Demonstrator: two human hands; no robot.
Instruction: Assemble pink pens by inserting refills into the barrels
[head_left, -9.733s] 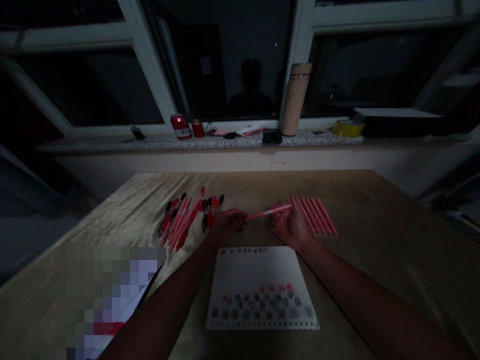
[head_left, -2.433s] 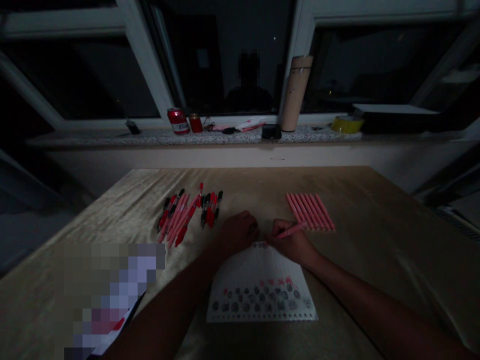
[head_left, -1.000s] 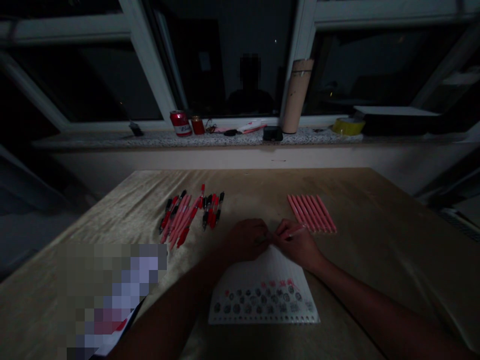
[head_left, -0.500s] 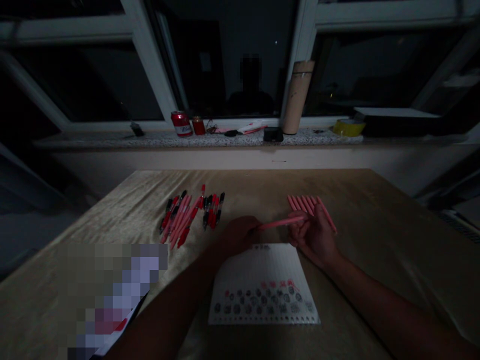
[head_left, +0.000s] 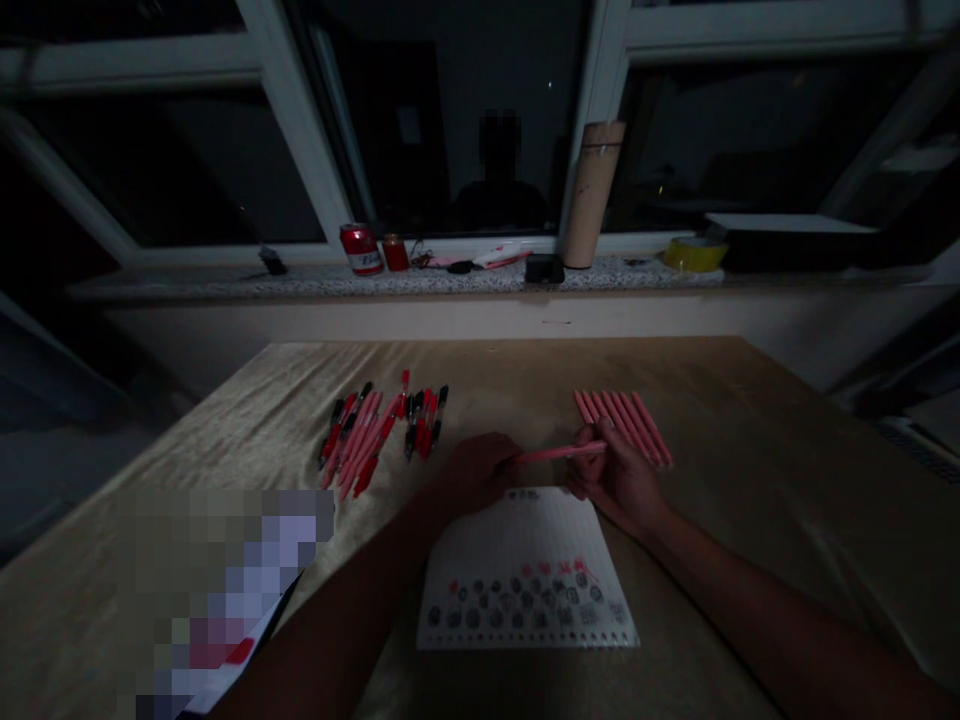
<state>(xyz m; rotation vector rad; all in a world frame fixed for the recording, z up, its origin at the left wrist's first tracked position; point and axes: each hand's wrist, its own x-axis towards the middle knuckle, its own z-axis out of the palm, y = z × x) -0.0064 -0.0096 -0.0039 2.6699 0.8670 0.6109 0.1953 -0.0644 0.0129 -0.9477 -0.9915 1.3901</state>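
Note:
A slim pink pen (head_left: pixel 551 454) is held level between my two hands, above the far edge of a lined sheet of paper (head_left: pixel 510 535). My left hand (head_left: pixel 480 468) is closed around its left end, and my right hand (head_left: pixel 619 478) pinches the other end. Black and red scribbled marks cover the near half of the sheet. Just beyond my right hand, several pink pens (head_left: pixel 637 425) lie side by side in a slanted row. To the left of my left hand lies a loose pile of pink, red and black pens (head_left: pixel 364 435), with a smaller red and black group (head_left: pixel 426 420) beside it.
A cloth-covered table (head_left: pixel 750 480) carries everything. A blurred-out pale object (head_left: pixel 277 560) lies at the lower left. On the windowsill stand a red can (head_left: pixel 361 250), a red jar (head_left: pixel 395 252), a tan cylinder (head_left: pixel 592 195) and a yellow tape roll (head_left: pixel 694 255).
My right fingers have shifted slightly left and down along the pink pen, uncovering more of the row behind. The pen has tilted closer to level. My left hand stays nearly still.

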